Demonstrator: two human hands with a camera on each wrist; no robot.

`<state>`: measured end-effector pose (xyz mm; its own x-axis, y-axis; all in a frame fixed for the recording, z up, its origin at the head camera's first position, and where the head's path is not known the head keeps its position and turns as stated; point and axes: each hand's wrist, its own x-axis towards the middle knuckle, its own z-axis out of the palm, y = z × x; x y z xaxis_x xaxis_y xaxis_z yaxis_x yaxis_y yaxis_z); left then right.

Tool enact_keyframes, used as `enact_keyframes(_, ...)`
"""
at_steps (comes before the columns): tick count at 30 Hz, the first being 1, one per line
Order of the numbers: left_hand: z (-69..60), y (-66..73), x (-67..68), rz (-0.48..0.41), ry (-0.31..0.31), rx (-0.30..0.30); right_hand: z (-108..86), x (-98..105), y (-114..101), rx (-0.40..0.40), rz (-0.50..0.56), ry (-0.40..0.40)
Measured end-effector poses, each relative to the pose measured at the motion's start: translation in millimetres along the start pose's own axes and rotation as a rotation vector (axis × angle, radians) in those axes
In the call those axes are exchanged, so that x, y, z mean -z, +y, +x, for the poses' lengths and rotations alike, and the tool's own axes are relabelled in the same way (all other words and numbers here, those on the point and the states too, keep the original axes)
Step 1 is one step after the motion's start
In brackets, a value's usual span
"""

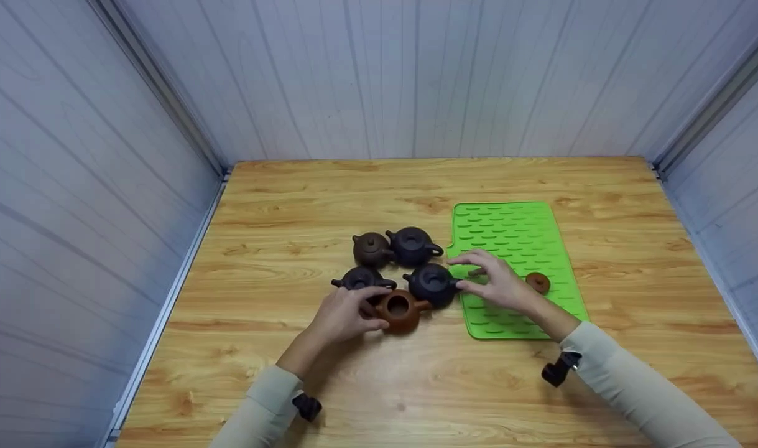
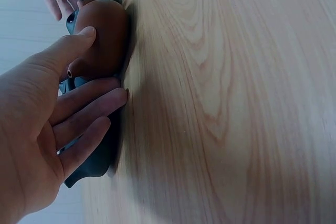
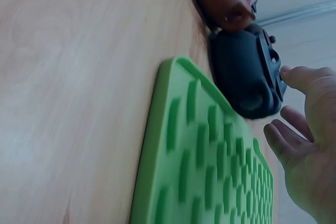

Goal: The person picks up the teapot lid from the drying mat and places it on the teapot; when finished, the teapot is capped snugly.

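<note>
A reddish-brown teapot [image 1: 402, 318] without its lid stands at the front of a group of teapots. My left hand [image 1: 344, 314] is at its spout side, the thumb touching its body and the other fingers extended beside a dark teapot [image 1: 360, 277]. My right hand [image 1: 494, 283] hovers over the mat's left side. Its thumb is at the handle of another black teapot [image 1: 433, 286], and the other fingers are spread apart from it. The right wrist view shows this black teapot [image 3: 239, 72] close to the thumb; contact is hard to tell.
A small brown teapot [image 1: 370, 250] and another black teapot [image 1: 412, 246] stand at the back of the group. On the green ridged mat [image 1: 503, 227] lies a reddish-brown lid [image 1: 538, 283]. Panelled walls border the wooden table [image 1: 403, 398] behind and at the sides.
</note>
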<state>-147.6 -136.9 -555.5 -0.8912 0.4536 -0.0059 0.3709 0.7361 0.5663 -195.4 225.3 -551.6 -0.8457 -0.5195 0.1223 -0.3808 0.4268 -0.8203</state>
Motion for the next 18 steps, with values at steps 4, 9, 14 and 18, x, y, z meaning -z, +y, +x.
enact_keyframes(4, 0.1, -0.1, -0.5, -0.001, 0.007, -0.005, -8.6, 11, 4, -0.018, -0.016, 0.017)
enact_keyframes(9, -0.5, 0.1, -0.6, -0.008, 0.005, -0.001, -19.5, 25, 9, -0.031, -0.059, 0.028)
enact_keyframes(14, -0.9, 0.6, -0.6, -0.015, 0.004, 0.000, -30.9, 40, 15, -0.006, -0.123, 0.070)
enact_keyframes(18, -0.8, 0.5, 0.0, -0.021, 0.002, 0.001, -40.8, 53, 20, -0.016, -0.168, 0.116)
